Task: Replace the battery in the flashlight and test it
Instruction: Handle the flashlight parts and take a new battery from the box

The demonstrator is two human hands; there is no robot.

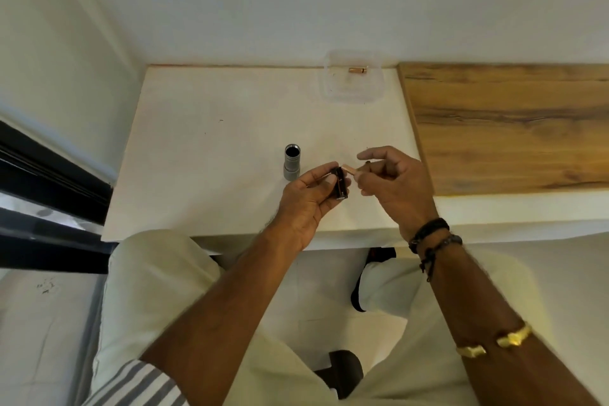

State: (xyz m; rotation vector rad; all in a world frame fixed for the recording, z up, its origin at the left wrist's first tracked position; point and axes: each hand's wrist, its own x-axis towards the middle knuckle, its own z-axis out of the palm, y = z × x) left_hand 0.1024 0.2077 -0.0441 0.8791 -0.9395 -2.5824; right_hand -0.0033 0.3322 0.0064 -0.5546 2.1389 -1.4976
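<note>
Counting 2 hands, both busy over the white table (211, 155). Left hand (308, 199) grips 1 black battery holder (341, 186), fingers curled round it. Right hand (392, 181) pinches 1 copper-coloured battery (348, 170), its tip right at the holder's top end. 1 silver flashlight body (292, 162) stands upright just left of the hands, open end up. 1 clear container (333, 89) at the far edge, with 1 second battery (358, 70) inside.

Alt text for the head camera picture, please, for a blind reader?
A person's left hand holds a dark battery holder while the right hand pinches a small battery at its end. A grey flashlight body stands open-topped on the white table; a clear tub holds a second battery.
</note>
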